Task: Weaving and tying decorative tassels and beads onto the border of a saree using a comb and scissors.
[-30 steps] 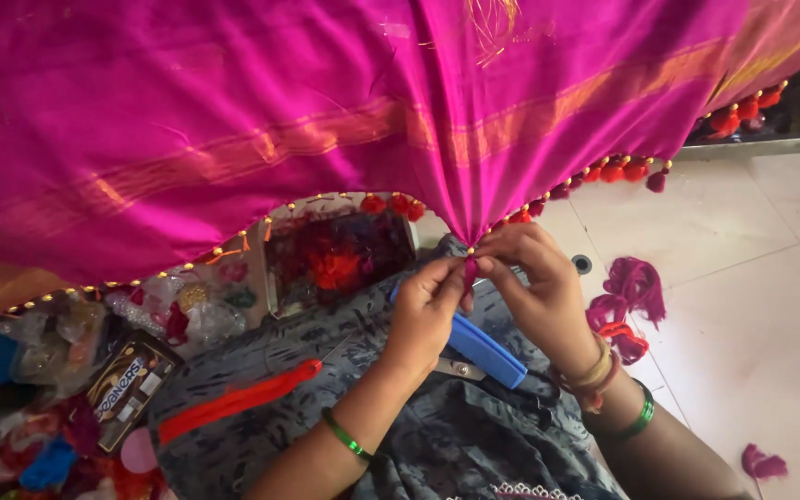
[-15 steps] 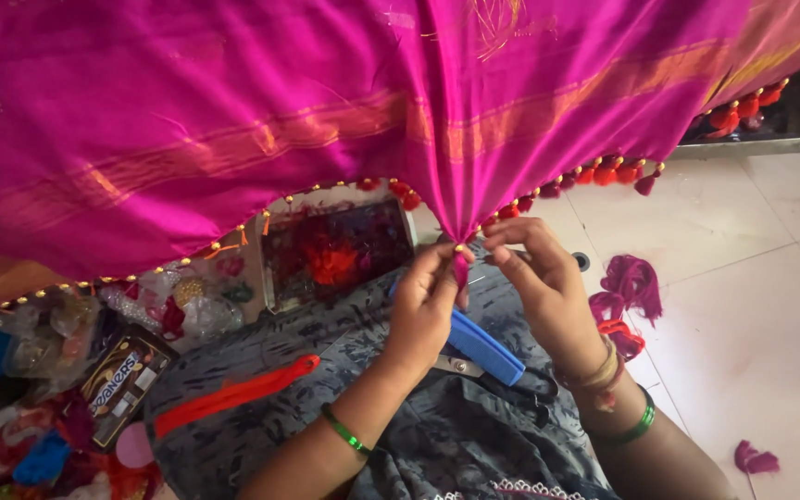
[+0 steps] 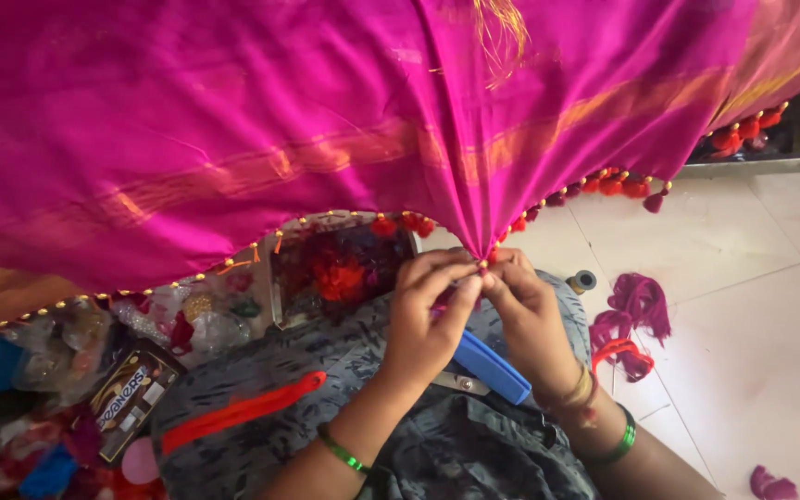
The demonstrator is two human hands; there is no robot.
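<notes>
Both hands are now bunched right at the hem of the shiny magenta silk cloth with gold border (image 3: 326,120). The left hand (image 3: 428,315) and right hand (image 3: 525,310) are pinching the edge, fingers closed on a maroon thread tassel (image 3: 460,296), closer together than a second ago. A blue-handled scissors (image 3: 493,366) is lying on the lap.

Daylight, soft and even, bright overall. The white floor tiles (image 3: 752,306) on the right were the brightest area, close to washed out. The magenta silk cloth (image 3: 233,120) carried a gentle sheen along its folds, no hard glare. The clutter beneath its edge at the left sat in shade and looked soft, slightly blurred. Both hands, left hand (image 3: 428,319) and right hand (image 3: 530,319), were fairly sharp.
</notes>
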